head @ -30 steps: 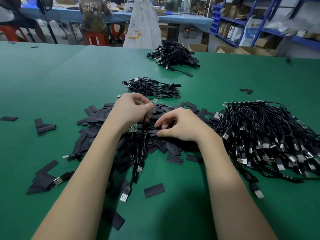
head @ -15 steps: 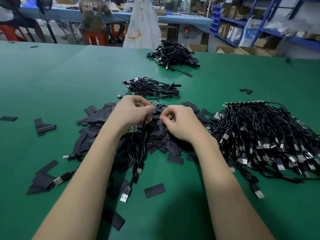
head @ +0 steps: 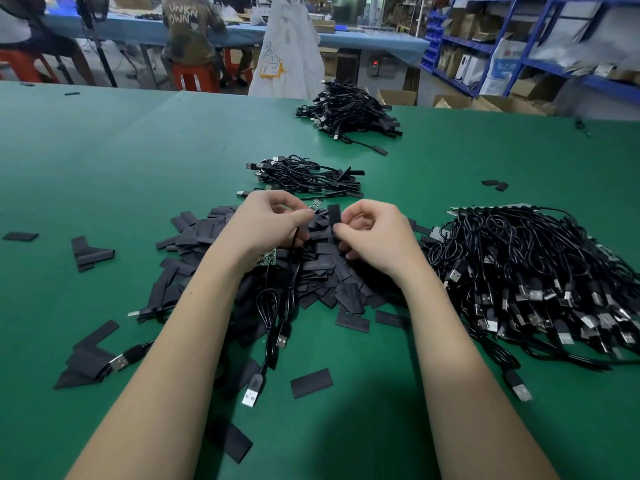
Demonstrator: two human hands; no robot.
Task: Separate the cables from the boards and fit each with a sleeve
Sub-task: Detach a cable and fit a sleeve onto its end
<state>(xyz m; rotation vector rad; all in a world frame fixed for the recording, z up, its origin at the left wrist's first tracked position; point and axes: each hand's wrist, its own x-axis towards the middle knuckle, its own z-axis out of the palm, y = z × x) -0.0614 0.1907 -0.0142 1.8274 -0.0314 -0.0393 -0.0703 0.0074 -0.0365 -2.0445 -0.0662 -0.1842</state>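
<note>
Left grip (head: 273,225) pinches a cable (head: 292,268), right grip (head: 372,233) pinches a sleeve (head: 334,216); two small sleeved piles (head: 308,178) done, big unsleeved heap (head: 540,271) left.

Bright, even overhead light; soft shadows under forearms, wide-angle bending, blurred shelves.

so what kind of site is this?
Likely a small electronics assembly workshop: heaps of black USB cables on a green worktable, a pile of black sleeves, and blue stock shelving behind.
</note>
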